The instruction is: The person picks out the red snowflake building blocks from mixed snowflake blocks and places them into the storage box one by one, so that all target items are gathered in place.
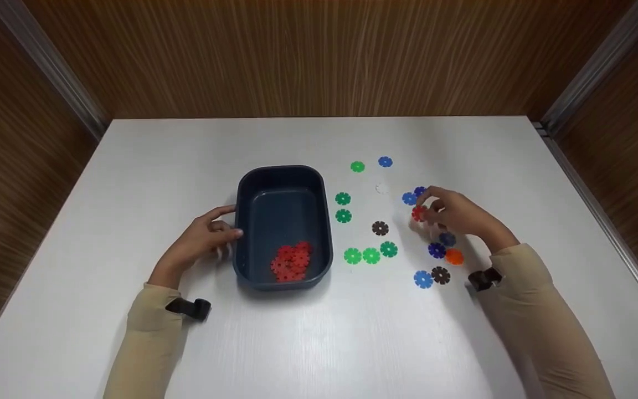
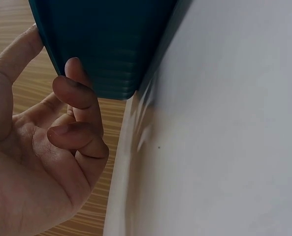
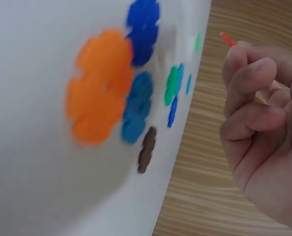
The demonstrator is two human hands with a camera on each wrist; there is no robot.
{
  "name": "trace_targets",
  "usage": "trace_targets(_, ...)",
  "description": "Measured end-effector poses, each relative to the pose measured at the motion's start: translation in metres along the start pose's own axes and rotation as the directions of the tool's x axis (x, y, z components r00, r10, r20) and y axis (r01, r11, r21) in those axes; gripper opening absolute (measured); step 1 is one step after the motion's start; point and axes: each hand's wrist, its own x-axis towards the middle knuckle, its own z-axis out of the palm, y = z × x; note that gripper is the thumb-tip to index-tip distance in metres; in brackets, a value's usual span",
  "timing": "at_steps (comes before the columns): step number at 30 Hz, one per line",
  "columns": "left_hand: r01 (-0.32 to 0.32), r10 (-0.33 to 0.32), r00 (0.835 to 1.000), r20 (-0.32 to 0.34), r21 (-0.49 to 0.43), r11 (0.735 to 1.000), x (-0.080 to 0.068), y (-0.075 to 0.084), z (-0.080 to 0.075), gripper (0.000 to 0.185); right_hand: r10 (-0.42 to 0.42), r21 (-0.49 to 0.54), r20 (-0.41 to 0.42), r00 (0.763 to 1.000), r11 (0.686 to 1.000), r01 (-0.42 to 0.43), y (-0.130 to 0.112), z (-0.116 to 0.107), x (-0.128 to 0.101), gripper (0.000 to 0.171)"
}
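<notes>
A dark blue rectangular plastic tub (image 1: 283, 221) stands on the white table, with a pile of red snowflake discs (image 1: 291, 261) near its front right corner. My left hand (image 1: 200, 241) holds the tub's left side, thumb at the rim and fingers against the outer wall; other fingers are curled loosely in the left wrist view. To the right of the tub, my right hand (image 1: 454, 213) pinches a red snowflake disc (image 1: 418, 214) between thumb and forefinger. Its edge (image 3: 227, 39) pokes out from the fingertips in the right wrist view, above the table.
Loose discs lie about the right hand: an orange disc (image 1: 454, 256), dark blue disc (image 1: 436, 250), brown disc (image 1: 441, 275) and light blue disc (image 1: 423, 279). Several green discs, among them one (image 1: 343, 216), lie by the tub. A white disc (image 1: 381, 188) lies farther back. Wooden panels (image 1: 319, 61) enclose the table.
</notes>
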Motion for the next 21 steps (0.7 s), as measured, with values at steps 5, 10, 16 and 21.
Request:
trace_targets(5, 0.004, -0.003, 1.000, -0.004, 0.006, 1.000, 0.001, -0.001, 0.000, 0.067, -0.084, 0.071, -0.021, 0.996, 0.994, 0.085, -0.011, 0.005, 0.002, 0.024)
trace_targets(10, -0.001, 0.001, 1.000, 0.002, -0.003, 1.000, 0.000, -0.001, 0.001, 0.067, -0.159, 0.113, -0.027, 0.987, 0.980, 0.161, -0.026, 0.014, 0.002, 0.025)
trace_targets(16, -0.005, 0.004, 1.000, 0.005, 0.002, 1.000, -0.001, -0.001, 0.000, 0.067, -0.176, 0.205, -0.019, 0.984, 0.963, 0.176, -0.044, 0.027, 0.005, 0.028)
trace_targets(21, -0.003, 0.003, 1.000, 0.005, -0.001, 1.000, 0.000, -0.002, 0.001, 0.068, -0.190, 0.285, -0.012, 0.982, 0.941, 0.185, -0.057, 0.037, 0.008, 0.032)
